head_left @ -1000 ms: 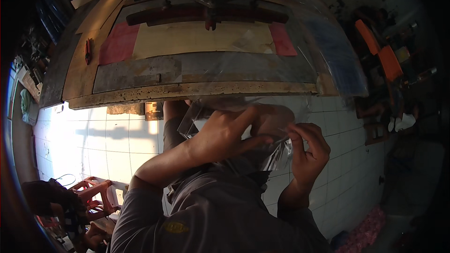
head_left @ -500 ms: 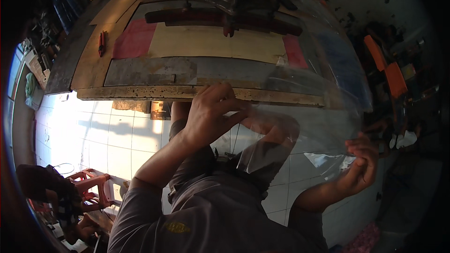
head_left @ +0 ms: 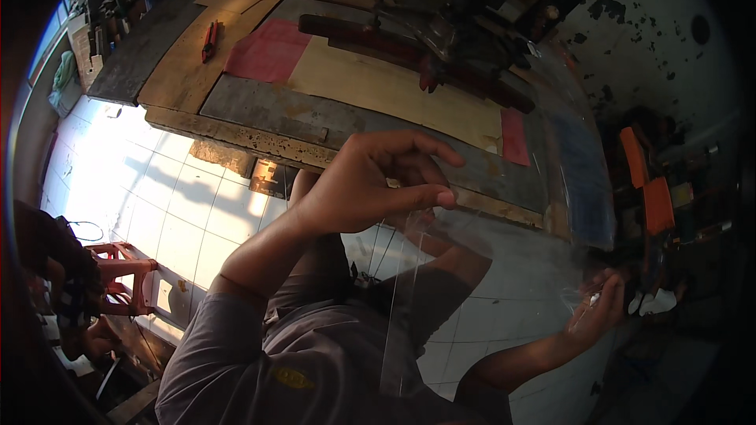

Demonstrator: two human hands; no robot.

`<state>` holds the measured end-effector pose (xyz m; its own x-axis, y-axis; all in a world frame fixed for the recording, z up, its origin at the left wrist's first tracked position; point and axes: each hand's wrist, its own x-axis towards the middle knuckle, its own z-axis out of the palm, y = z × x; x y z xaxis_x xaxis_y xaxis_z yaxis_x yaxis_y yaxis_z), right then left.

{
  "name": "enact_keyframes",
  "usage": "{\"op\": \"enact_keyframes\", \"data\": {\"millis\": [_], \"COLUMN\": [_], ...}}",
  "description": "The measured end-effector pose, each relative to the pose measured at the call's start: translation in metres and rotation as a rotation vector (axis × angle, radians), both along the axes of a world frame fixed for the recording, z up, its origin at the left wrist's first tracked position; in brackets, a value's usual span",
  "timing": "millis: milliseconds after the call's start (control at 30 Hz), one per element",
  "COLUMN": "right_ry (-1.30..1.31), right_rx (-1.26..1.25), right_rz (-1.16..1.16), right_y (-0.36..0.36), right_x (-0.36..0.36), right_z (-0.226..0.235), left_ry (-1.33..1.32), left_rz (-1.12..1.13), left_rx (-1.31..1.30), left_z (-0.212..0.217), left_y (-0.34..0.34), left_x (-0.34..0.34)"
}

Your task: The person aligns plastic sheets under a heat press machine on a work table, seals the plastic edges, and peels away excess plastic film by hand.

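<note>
A thin, clear plastic sheet (head_left: pixel 480 240) hangs between my hands in front of the table edge, with its left edge dropping toward my shirt. My right hand (head_left: pixel 600 308), out at the right, is closed on the sheet's right side, where the plastic bunches and shines. My left hand (head_left: pixel 386 179) is raised at the near table edge, thumb and forefinger apart, the other fingers partly curled behind. The sheet's upper left corner lies just below its thumb; whether those rear fingers touch it is hard to see.
The worktable (head_left: pixel 260 106) bears a cream sheet (head_left: pixel 394 94) with pink pieces (head_left: pixel 272 51) at its ends, under a dark red metal bar (head_left: pixel 339 30). A red cutter (head_left: pixel 210 41) lies left. Orange bins (head_left: pixel 657 205) stand right. At lower left, another person (head_left: pixel 59 283) is beside a red stool (head_left: pixel 126 271).
My left hand has come up and its thumb and forefinger have parted from the sheet. My right hand, still gripping the plastic, is slightly lower. The whole view has tilted.
</note>
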<state>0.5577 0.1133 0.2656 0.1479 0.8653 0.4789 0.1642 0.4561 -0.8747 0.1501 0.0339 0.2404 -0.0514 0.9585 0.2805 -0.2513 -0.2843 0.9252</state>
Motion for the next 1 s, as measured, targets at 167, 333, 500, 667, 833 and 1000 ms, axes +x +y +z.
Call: {"op": "enact_keyframes", "data": {"millis": [167, 333, 500, 667, 833, 1000], "right_ry": [0.079, 0.078, -0.265, -0.658, -0.399, -0.001], "right_rx": [-0.092, -0.168, -0.481, -0.083, 0.140, -0.186], "right_rz": [0.039, 0.148, 0.430, 0.522, 0.597, 0.473], "right_y": [-0.002, 0.002, -0.021, -0.024, -0.017, 0.004], "right_x": [-0.007, 0.003, -0.025, -0.060, -0.135, -0.160], "right_z": [-0.023, -0.053, -0.060, -0.075, -0.081, -0.094], "left_ry": [0.025, 0.093, 0.175, 0.401, 0.499, 0.538], "left_rz": [0.029, 0.072, 0.251, 0.119, 0.018, 0.125], "left_rx": [0.031, 0.023, 0.056, 0.076, 0.303, 0.158], "left_z": [-0.005, -0.017, -0.030, -0.030, -0.038, -0.041], "left_y": [-0.005, -0.005, 0.004, 0.012, 0.029, 0.027], "left_x": [0.004, 0.008, 0.006, 0.011, 0.043, 0.026]}}
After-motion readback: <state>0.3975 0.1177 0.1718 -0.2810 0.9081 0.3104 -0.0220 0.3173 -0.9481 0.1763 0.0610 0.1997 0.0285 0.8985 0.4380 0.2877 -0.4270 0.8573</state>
